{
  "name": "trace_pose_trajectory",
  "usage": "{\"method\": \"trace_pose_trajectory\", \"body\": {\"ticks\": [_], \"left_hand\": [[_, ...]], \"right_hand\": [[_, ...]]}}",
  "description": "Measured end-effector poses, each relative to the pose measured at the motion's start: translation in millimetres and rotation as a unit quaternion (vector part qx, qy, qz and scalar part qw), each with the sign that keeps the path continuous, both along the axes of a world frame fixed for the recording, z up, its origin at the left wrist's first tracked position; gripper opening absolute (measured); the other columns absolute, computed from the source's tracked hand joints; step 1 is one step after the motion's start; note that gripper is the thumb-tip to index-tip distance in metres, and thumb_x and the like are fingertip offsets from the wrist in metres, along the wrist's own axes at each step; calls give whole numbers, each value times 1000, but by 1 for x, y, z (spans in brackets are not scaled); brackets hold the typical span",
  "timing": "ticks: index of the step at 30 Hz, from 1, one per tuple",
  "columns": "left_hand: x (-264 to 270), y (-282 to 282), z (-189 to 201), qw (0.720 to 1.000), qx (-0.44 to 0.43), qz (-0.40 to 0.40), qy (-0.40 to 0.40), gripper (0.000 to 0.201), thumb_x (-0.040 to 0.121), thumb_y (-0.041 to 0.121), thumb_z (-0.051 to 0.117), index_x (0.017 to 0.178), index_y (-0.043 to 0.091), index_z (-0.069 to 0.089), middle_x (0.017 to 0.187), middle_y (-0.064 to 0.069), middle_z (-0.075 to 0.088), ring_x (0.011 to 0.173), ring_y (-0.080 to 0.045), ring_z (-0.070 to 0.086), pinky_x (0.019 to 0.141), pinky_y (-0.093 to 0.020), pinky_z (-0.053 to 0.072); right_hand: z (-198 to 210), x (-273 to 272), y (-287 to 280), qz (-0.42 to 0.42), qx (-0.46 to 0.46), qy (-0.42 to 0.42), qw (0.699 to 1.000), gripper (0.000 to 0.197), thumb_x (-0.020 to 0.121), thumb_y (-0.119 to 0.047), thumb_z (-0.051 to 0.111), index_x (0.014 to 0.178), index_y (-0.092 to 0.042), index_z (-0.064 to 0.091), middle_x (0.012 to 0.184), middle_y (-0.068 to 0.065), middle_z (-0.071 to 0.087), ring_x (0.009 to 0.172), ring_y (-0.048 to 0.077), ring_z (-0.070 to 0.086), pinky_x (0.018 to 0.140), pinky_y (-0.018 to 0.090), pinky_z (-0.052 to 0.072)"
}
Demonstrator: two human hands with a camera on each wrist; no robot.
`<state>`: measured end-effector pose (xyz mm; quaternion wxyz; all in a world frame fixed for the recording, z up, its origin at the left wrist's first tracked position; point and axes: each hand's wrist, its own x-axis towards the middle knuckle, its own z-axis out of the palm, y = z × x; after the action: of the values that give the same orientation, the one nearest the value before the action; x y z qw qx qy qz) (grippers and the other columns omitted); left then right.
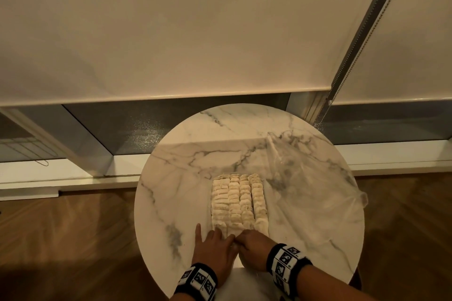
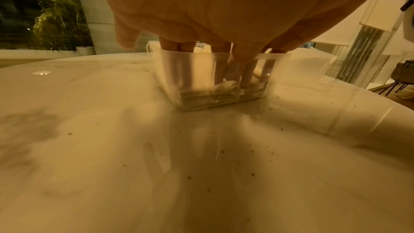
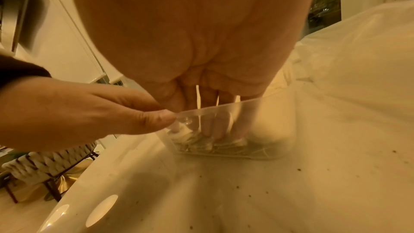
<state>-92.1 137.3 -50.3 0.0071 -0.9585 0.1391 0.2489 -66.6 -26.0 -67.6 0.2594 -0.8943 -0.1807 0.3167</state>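
A clear plastic container [image 2: 186, 70] packed with rows of pale tea bags [image 1: 238, 203] stands on a round marble table [image 1: 208, 144]. Both hands are at its near end. My left hand [image 1: 215, 243] has fingers down inside the container, and its thumb [image 3: 156, 118] pinches the near rim from outside. One left finger lies stretched out on the table to the left. My right hand [image 1: 252, 244] reaches straight down into the container [image 3: 257, 121], fingertips [image 3: 215, 132] pressing on the tea bags at the bottom. Its thumb is hidden.
A crumpled clear plastic bag [image 1: 305, 178] lies on the table right of the container. Dark crumbs dot the near tabletop [image 2: 224, 166]. A roller blind [image 1: 195, 32] and window stand behind the table, wooden floor [image 1: 61, 227] around it, and a woven chair [image 3: 33, 166] off to one side.
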Motion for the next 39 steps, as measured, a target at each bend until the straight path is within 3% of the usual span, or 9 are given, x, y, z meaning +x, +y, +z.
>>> {"method": "trace_pose_trajectory", "body": {"ticks": [5,10,14,17,22,26,31,35,39], "left_hand": [[2,15,0,1000,-11,19,2,46,99,52,15,134,38,41,143,-4,41,132,-23,38,115,-60,-6],[4,25,-2,999,-32,29,1,47,98,53,15,131,37,45,140,0,43,131,-20,39,115,-60,-5],[3,30,-6,999,-32,28,-8,50,96,55,16,135,36,40,140,2,43,133,-20,37,114,-60,-6],[4,31,-3,999,-36,20,-21,49,95,56,17,136,37,38,137,4,44,130,-20,37,114,-60,-4],[11,27,6,998,-50,17,-29,46,95,56,23,134,38,40,138,7,43,130,-20,37,116,-58,1],[16,17,18,996,-69,6,-49,44,96,54,25,130,37,47,136,7,45,128,-19,39,117,-51,7],[20,-7,34,979,-174,3,-104,49,89,48,30,128,32,54,130,4,50,119,-20,46,105,-33,32],[24,-40,52,950,-292,75,-82,88,73,49,68,148,43,21,155,7,15,141,-16,23,115,-32,29],[37,-90,90,934,-338,86,-75,136,46,46,92,143,62,-2,153,16,-33,145,-16,-1,116,-39,28]], "right_hand": [[14,5,-3,-98,64,-150,982,32,91,-26,46,113,-19,68,112,0,64,108,16,55,94,22,40],[34,21,-45,-299,1,-380,876,23,75,-16,67,96,-24,72,102,0,66,97,25,56,82,38,48],[27,12,-90,-491,-216,-234,811,58,74,-38,71,129,-39,53,145,9,35,134,35,27,107,53,34],[4,-5,-117,-466,-271,-29,842,84,77,-62,64,147,-50,19,161,6,0,145,40,6,116,55,22],[-27,-37,-129,-399,-259,27,879,67,87,-50,58,149,-36,34,160,8,22,143,33,29,119,41,25],[-24,-44,-132,-459,-178,-38,869,30,89,-15,62,117,-15,71,127,9,64,119,26,59,105,29,40],[4,-44,-144,-519,-23,-81,850,15,92,-14,64,103,-17,73,108,5,71,106,27,64,93,28,46],[52,-35,-162,-473,161,-80,863,24,87,-7,70,75,-28,71,81,-4,73,87,21,68,81,31,51],[115,-29,-176,-377,341,-37,860,10,84,-4,74,91,-10,76,92,9,75,90,23,70,83,29,54]]}}
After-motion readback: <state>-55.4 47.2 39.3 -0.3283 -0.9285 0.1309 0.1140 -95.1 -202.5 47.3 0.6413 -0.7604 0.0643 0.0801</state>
